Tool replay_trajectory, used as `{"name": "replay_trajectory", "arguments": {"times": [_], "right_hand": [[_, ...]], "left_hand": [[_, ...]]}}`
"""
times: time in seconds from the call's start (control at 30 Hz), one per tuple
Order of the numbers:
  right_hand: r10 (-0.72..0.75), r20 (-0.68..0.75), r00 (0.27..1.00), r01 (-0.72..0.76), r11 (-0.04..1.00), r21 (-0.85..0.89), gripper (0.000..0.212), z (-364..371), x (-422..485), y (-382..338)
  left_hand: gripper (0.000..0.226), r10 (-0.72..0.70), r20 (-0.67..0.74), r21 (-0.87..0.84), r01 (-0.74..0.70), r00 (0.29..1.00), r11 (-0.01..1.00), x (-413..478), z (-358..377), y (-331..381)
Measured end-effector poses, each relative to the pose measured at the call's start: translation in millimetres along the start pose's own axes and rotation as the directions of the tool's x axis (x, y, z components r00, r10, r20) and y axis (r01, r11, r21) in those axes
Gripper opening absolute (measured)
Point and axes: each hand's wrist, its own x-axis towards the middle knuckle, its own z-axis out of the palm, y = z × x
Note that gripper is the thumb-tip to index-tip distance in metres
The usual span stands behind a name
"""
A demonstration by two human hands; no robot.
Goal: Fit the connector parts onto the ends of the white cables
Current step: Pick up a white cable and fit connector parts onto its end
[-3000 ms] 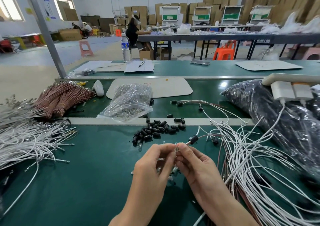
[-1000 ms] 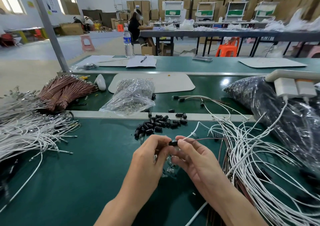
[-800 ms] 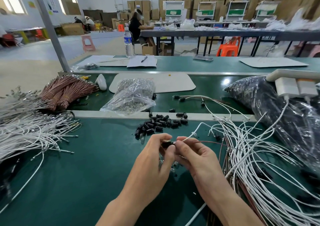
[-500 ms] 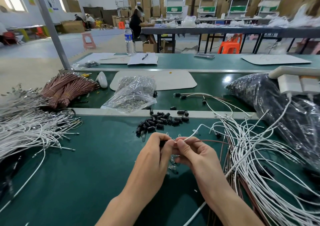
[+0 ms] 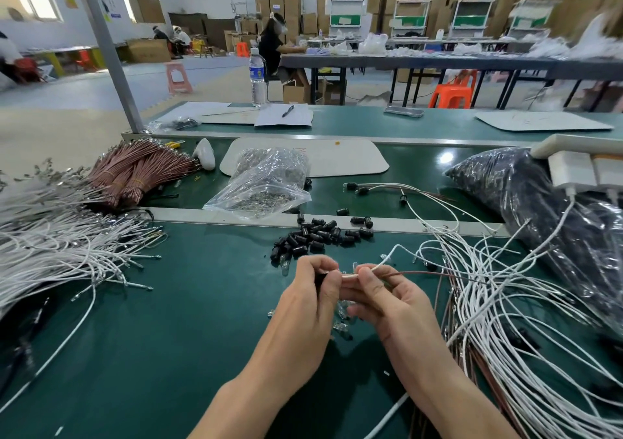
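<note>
Two hands are meeting over the green bench (image 5: pixel 202 331): the left hand (image 5: pixel 308 307) is pinching one black connector part (image 5: pixel 319 278), mostly hidden, and the right hand (image 5: pixel 387 300) is pinching one white cable (image 5: pixel 387 259) beside it. One loose pile of connector parts (image 5: pixel 320 234) is lying just beyond. Two cable heaps, left (image 5: pixel 57 256) and right (image 5: pixel 512 304), are flanking open mat. One bottle (image 5: pixel 257 78) is showing an unreadable label.

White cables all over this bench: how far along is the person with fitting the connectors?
Done: a few finished cables on the far strip carry black ends. In hand: the left hand grips a black part, mostly hidden, while the right hand pinches a white cable at it. Left: a pile of loose black parts and the big bundle of bare-ended white cables at left. Early going, seemingly.
</note>
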Motion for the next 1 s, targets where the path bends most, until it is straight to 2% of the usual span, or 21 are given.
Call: {"name": "replay_trajectory", "arguments": {"times": [0.13, 0.23, 0.33, 0.5, 0.67, 0.73, 0.83, 1.0], "right_hand": [[-0.003, -0.097, 0.995, 0.013, 0.995, 0.096, 0.028, -4.5, 3.8, -9.0], [0.005, -0.115, 0.993, 0.009, 0.993, 0.116, 0.027, -6.4, 4.6, -11.5], [0.013, -0.095, 0.995, -0.003, 0.995, 0.104, 0.026, -5.5, 4.0, -11.1], [0.022, -0.063, 0.998, -0.016, 0.995, 0.098, 0.026, -4.5, 2.1, -10.6], [0.033, -0.089, 0.995, -0.014, 0.98, 0.201, 0.032, -8.4, 4.0, -16.7], [0.04, -0.081, 0.996, -0.024, 0.98, 0.2, 0.031, -9.1, 3.0, -19.0], [0.042, -0.082, 0.996, -0.026, 0.984, 0.178, 0.016, -8.5, -0.6, -22.3], [-0.007, -0.077, 0.997, 0.025, 0.974, 0.226, 0.008, -10.1, -5.9, -33.3]], "left_hand": [[0.03, 0.02, -0.042, -0.079, -0.023, 0.999, 0.997, 3.0, -5.0, 0.7], [0.038, 0.024, -0.037, -0.091, -0.027, 0.999, 0.995, 3.1, -5.6, 1.2], [0.033, 0.034, -0.051, -0.067, -0.037, 0.998, 0.997, 2.5, -5.9, 2.0], [0.009, 0.09, -0.091, -0.022, -0.093, 0.992, 0.995, 3.3, -7.9, 4.3], [0.012, 0.009, -0.208, -0.107, -0.032, 0.978, 0.994, 7.6, -19.8, 0.9], [0.012, -0.044, -0.294, -0.183, -0.012, 0.955, 0.983, 10.7, -28.5, -0.9], [0.013, -0.111, -0.422, -0.303, -0.024, 0.9, 0.953, 14.1, -41.2, -2.7], [0.017, -0.196, -0.565, -0.372, -0.036, 0.801, 0.927, 11.7, -59.6, -4.3]]}}
